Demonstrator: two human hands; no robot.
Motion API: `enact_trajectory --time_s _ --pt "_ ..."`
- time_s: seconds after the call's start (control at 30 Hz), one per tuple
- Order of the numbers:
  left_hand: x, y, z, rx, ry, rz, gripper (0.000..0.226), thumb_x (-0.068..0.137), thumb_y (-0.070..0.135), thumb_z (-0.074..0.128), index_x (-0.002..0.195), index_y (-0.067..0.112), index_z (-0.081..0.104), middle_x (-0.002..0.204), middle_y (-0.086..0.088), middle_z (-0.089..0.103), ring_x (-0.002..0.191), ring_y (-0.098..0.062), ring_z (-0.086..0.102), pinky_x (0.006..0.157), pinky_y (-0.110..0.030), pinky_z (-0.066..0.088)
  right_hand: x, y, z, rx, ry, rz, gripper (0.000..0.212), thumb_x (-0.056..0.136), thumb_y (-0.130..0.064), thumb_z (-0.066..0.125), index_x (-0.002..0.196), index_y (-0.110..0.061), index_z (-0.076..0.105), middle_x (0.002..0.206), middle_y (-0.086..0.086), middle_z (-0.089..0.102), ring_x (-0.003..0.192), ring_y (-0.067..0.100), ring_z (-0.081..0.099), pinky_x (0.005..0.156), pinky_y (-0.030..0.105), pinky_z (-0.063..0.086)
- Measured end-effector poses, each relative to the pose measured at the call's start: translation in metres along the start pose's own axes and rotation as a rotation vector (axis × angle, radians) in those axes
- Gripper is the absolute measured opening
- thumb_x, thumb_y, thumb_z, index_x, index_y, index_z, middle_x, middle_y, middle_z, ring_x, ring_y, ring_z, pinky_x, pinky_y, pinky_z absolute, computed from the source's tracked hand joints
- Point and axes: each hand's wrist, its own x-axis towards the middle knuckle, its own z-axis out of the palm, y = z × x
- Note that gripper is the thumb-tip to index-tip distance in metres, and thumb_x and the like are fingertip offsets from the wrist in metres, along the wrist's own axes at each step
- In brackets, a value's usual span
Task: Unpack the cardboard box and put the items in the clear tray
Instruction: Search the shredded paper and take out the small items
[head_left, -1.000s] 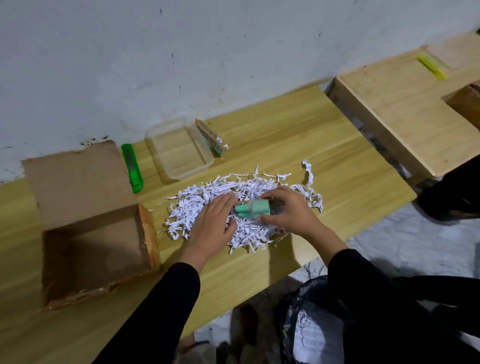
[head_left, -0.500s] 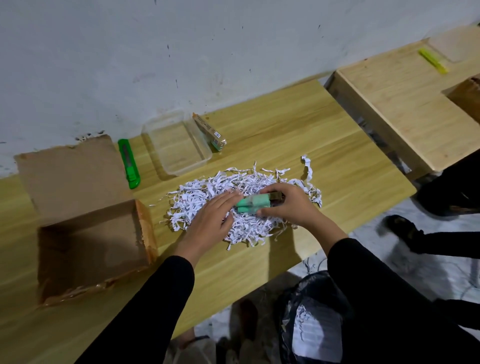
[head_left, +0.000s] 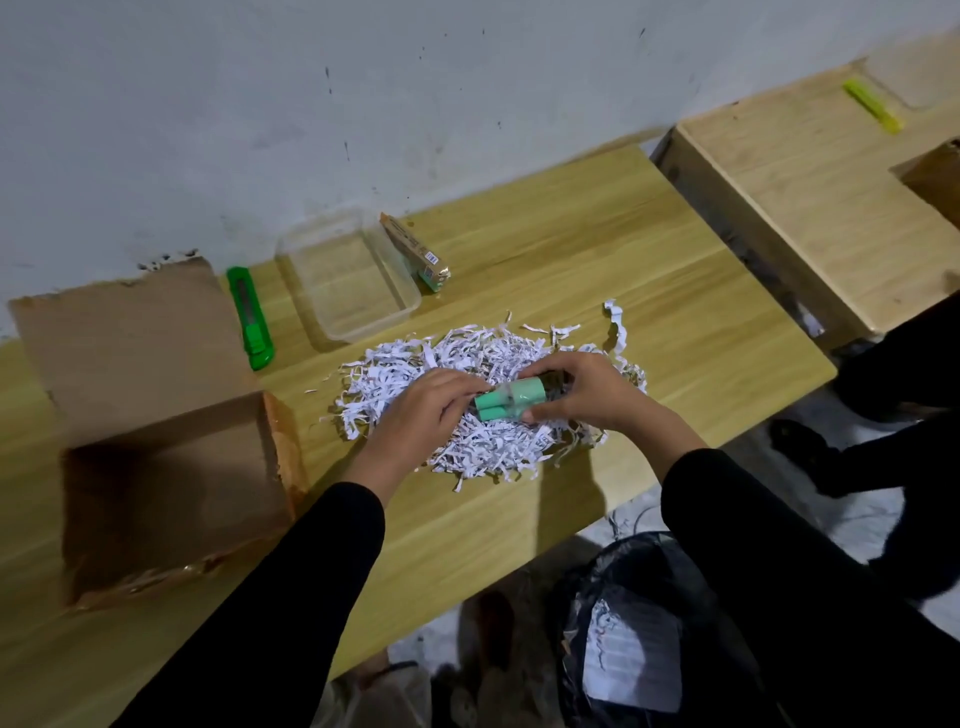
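Observation:
An open cardboard box (head_left: 171, 483) lies empty at the left of the wooden table. A pile of white shredded paper (head_left: 467, 374) covers the table's middle. My right hand (head_left: 587, 397) grips a mint-green pack of two cylinders (head_left: 511, 405) just above the pile. My left hand (head_left: 423, 421) rests on the shreds, fingertips touching the pack's left end. The clear tray (head_left: 348, 275) stands empty behind the pile. A small brown carton (head_left: 415, 252) leans against the tray's right wall.
A green utility knife (head_left: 252, 319) lies between the box flap and the tray. A second wooden table (head_left: 810, 208) at the right holds a yellow-green marker (head_left: 872, 104). A black bag (head_left: 649, 639) sits on the floor below the table's edge.
My right hand has raised the green pack slightly off the shreds. My left hand's fingers have closed in on the pack's left end.

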Motion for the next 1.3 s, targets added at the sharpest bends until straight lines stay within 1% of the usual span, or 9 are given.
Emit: enact_trajectory --time_s 0.2,0.33,0.47,0.63,0.8,1.0,1.07,1.2,1.3 --pt "0.010 -0.002 -0.009 -0.007 -0.035 0.048 0.020 0.086 0.011 0.064 0.105 0.015 0.071 0.100 -0.002 0.072 0.094 -0.018 0.063 0.081 -0.039 0.053 0.004 -0.001 -0.003 -0.058 -0.034 -0.012 0.048 0.059 -0.016 0.087 0.103 -0.018 0.069 0.109 0.006 0.067 0.097 0.020 0.063 0.085 0.029 0.051" --pt "0.016 -0.003 -0.013 0.029 -0.082 0.105 0.018 0.083 0.015 0.067 0.101 0.013 0.073 0.093 -0.003 0.073 0.086 -0.019 0.065 0.074 -0.041 0.054 0.007 0.001 -0.004 -0.073 -0.058 -0.019 0.047 0.059 -0.013 0.086 0.102 -0.018 0.069 0.109 0.003 0.066 0.093 0.013 0.061 0.074 0.007 0.046" --pt "0.017 -0.003 -0.015 0.086 -0.108 0.167 0.020 0.083 0.019 0.063 0.097 0.011 0.074 0.090 -0.004 0.073 0.081 -0.021 0.065 0.069 -0.039 0.056 0.009 0.001 -0.005 -0.066 -0.070 -0.011 0.049 0.059 -0.012 0.086 0.104 -0.017 0.068 0.112 0.004 0.066 0.098 0.016 0.062 0.087 0.027 0.050" --pt "0.016 -0.002 -0.014 0.107 -0.121 0.193 0.029 0.085 0.024 0.051 0.096 0.011 0.074 0.089 -0.004 0.072 0.081 -0.022 0.066 0.064 -0.039 0.056 0.011 0.003 -0.004 -0.054 -0.086 -0.010 0.049 0.058 -0.010 0.086 0.104 -0.014 0.069 0.109 0.001 0.066 0.094 0.013 0.061 0.074 0.007 0.046" --pt "0.023 0.000 -0.016 0.075 -0.187 0.165 0.019 0.086 0.018 0.060 0.098 0.013 0.073 0.091 -0.002 0.069 0.082 -0.018 0.063 0.067 -0.038 0.055 0.011 0.002 -0.006 -0.059 -0.096 -0.015 0.048 0.060 -0.008 0.085 0.105 -0.012 0.068 0.109 0.005 0.066 0.095 0.016 0.061 0.082 0.021 0.049" --pt "0.025 0.000 -0.015 0.132 -0.242 0.188 0.021 0.092 0.020 0.051 0.102 0.012 0.068 0.093 -0.006 0.060 0.080 -0.020 0.059 0.067 -0.032 0.048 0.011 0.002 -0.006 -0.045 -0.112 -0.004 0.049 0.061 -0.005 0.084 0.106 -0.010 0.068 0.103 0.005 0.065 0.090 0.013 0.059 0.067 0.002 0.045" --pt "0.023 -0.003 -0.009 0.157 -0.243 0.198 0.027 0.093 0.025 0.042 0.100 0.012 0.064 0.093 -0.008 0.057 0.077 -0.024 0.057 0.066 -0.035 0.048 0.011 0.003 -0.006 -0.025 -0.108 -0.003 0.049 0.061 -0.006 0.084 0.106 -0.012 0.068 0.106 0.007 0.066 0.091 0.015 0.061 0.071 0.006 0.048" --pt "0.017 0.000 -0.001 0.144 -0.179 0.140 0.027 0.092 0.024 0.036 0.096 0.010 0.058 0.094 -0.008 0.056 0.080 -0.023 0.053 0.069 -0.037 0.046 0.009 0.006 -0.003 0.012 -0.089 0.004 0.049 0.061 -0.009 0.085 0.106 -0.017 0.067 0.112 0.009 0.065 0.100 0.021 0.063 0.086 0.030 0.054" --pt "0.013 0.004 -0.002 0.058 -0.131 0.096 0.020 0.094 0.019 0.044 0.098 0.008 0.060 0.097 -0.005 0.057 0.083 -0.019 0.054 0.072 -0.030 0.044 0.009 0.008 -0.002 0.024 -0.078 0.002 0.049 0.060 -0.010 0.085 0.105 -0.018 0.067 0.111 0.008 0.064 0.100 0.021 0.063 0.085 0.029 0.054"
